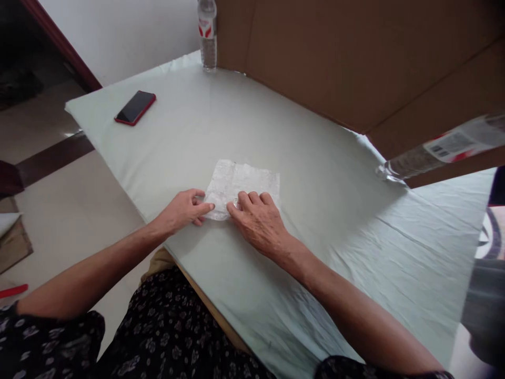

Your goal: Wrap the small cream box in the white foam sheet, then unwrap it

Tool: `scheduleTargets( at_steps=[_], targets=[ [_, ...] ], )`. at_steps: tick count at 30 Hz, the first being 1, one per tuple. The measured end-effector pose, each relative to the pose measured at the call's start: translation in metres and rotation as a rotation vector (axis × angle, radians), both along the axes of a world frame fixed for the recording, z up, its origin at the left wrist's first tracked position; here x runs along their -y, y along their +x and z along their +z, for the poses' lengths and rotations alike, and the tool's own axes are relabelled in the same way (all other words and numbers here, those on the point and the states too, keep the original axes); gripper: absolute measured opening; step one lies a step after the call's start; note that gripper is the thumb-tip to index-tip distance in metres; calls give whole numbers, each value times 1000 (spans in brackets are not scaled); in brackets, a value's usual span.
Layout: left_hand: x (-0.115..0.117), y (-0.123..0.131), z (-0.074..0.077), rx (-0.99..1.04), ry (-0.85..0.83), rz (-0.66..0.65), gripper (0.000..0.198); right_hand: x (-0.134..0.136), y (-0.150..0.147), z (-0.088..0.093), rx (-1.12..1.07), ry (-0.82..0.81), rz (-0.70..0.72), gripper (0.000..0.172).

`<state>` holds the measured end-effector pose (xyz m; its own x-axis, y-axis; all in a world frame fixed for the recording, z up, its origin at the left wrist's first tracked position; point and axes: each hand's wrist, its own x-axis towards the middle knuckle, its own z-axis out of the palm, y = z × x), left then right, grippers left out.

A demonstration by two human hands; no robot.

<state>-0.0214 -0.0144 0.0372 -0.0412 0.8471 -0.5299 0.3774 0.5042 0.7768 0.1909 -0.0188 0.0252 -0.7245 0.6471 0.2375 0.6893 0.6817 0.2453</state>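
A thin, whitish, wrinkled sheet point(244, 180) lies flat on the pale green cloth of the table. At its left edge is my left hand point(185, 210), with its fingers apart and the thumb touching the sheet's near corner. My right hand point(258, 221) rests on the near right part of the sheet with its fingers curled. A small, clear, shiny thing point(235, 202) shows between the thumb and index finger of that hand, too small to make out.
A phone in a red case point(135, 108) lies at the back left. One plastic bottle point(208, 37) stands at the back edge; another point(442, 150) lies tilted at the right. Both touch a large brown cardboard panel point(315, 58).
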Motion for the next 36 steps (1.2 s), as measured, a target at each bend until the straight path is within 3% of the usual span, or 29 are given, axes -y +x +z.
scheduleTargets(
  at_steps=[8, 13, 17, 22, 28, 33, 36],
  targets=[
    [-12, 25, -1, 191, -77, 105, 11, -1, -3, 1, 15, -57, -3, 18],
    [-8, 20, 4, 239, -114, 178, 13, -2, -4, 3, 31, -89, 1, 18],
    [-6, 23, 5, 211, -113, 105, 11, -3, -5, 6, 41, -129, -4, 17],
    [-10, 31, 5, 183, 10, 71, 15, -4, -5, 5, 38, -117, 8, 16],
    [-10, 37, 0, 325, 12, 134, 10, -2, -4, 4, 8, -102, -8, 15],
    [-9, 41, -5, 404, -2, 183, 11, 2, -2, 12, -55, -167, -47, 24],
    [-10, 43, -6, 408, 15, 196, 10, 3, 1, 15, -70, -213, -39, 19]
  ],
)
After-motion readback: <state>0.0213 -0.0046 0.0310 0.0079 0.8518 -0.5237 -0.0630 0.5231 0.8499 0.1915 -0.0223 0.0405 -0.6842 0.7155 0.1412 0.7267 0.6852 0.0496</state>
